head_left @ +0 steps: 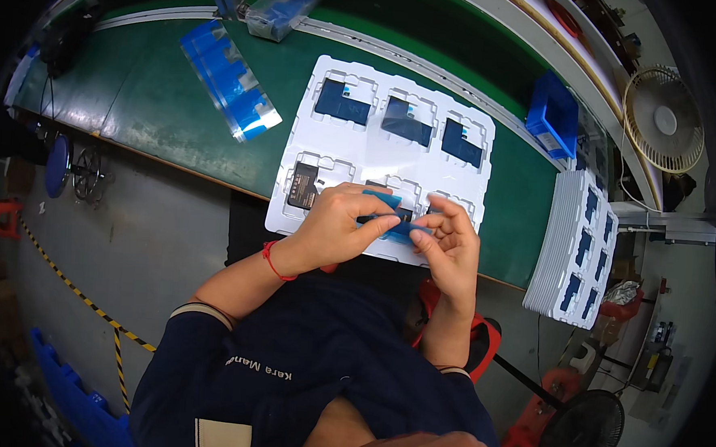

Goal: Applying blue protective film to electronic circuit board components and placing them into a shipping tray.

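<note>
Over the front row of a white plastic tray (357, 153), both my hands pinch a small piece of blue film (400, 228). My left hand (343, 223), with a red cord at the wrist, grips the film's left part between thumb and fingers. My right hand (451, 243) holds its right end between thumb and forefinger, the other fingers curled. Beneath the film a dark flat part is mostly hidden by my hands. Left of them, a black battery-like part (302, 186) with printing lies in its pocket. Across the back row sit dark blue L-shaped parts (342, 102).
A blue-and-silver sheet of film pieces (229, 80) lies on the green bench (150, 91) to the left. A clear plastic bag (281, 13) rests behind. On the right are a blue bin (553, 115), a stack of white trays (558, 242) and a fan (665, 120).
</note>
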`<state>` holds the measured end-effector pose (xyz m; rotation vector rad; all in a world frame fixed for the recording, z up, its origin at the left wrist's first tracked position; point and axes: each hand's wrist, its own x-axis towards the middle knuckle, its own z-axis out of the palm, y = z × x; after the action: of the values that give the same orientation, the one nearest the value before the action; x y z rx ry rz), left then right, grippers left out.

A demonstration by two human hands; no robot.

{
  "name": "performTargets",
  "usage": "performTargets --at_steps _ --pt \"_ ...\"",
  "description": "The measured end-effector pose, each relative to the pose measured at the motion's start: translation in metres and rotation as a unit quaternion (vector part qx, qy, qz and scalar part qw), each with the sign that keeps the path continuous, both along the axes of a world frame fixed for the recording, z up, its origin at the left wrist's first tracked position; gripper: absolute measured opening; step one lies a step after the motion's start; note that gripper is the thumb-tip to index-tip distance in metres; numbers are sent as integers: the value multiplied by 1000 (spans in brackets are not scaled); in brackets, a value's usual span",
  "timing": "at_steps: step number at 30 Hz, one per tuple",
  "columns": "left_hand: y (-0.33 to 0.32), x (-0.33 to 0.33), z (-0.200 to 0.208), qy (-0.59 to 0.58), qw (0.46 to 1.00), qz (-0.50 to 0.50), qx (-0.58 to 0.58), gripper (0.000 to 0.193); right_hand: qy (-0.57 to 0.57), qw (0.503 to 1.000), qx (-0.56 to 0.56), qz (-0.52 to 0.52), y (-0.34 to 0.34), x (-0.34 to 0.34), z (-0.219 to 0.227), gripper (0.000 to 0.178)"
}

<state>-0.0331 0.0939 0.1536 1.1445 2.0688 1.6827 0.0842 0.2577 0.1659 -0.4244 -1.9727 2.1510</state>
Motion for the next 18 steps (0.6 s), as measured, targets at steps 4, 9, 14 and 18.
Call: performTargets --at_steps 4,9,14,18 --pt "-1 -1 3 -29 999 -20 -42 16 -52 998 0 -42 12 12 -11 9" --pt "-5 -6 -14 -75 996 10 39 24 -84 987 44 -132 45 26 -7 9" --pt "-15 -11 -23 -221 974 0 57 40 -113 984 46 -130 76 38 -16 10" --pt "-14 -13 -20 -251 966 -12 60 41 -137 985 24 -102 80 35 -14 10"
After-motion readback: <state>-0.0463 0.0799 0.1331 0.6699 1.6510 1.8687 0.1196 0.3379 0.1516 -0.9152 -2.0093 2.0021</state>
